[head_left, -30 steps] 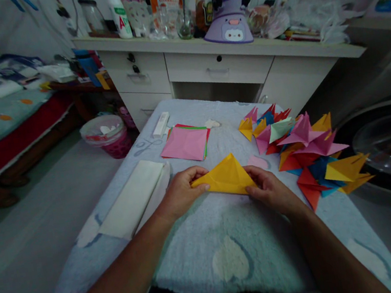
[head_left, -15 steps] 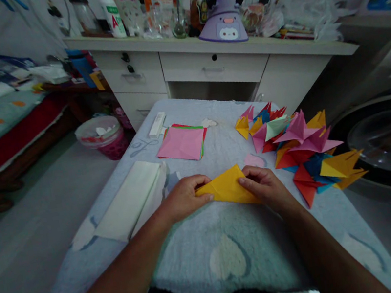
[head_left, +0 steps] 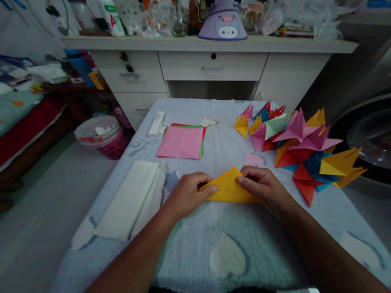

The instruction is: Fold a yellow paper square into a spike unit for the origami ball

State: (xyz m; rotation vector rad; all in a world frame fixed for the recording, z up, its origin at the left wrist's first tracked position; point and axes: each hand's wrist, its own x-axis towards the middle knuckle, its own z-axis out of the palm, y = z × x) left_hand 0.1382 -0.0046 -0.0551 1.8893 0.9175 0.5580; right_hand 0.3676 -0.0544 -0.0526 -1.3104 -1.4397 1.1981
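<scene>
Between my hands is a folded piece of yellow origami paper (head_left: 228, 186), held just above the cloth-covered table. My left hand (head_left: 190, 194) pinches its left corner, thumb on top. The right edge is gripped by my right hand (head_left: 264, 184), its thumb pressed on the paper near the upper corner; the fingertips behind are hidden. Beyond them lies a stack of square coloured paper (head_left: 182, 141), pink on top. Several folded paper cranes (head_left: 301, 137) in red, pink, yellow, blue and pale green are heaped to the right.
A folded white cloth or paper (head_left: 128, 200) lies left of my hands, and a small white box (head_left: 157, 124) sits farther back. The blue patterned tablecloth (head_left: 190, 256) hangs over the near edge. Behind are a white desk (head_left: 204, 58), a pink bin (head_left: 111, 140) and a washing machine (head_left: 383, 136).
My left hand has slid slightly right along the yellow paper, and its thumb now lies farther over the corner. My right hand keeps nearly the same hold.
</scene>
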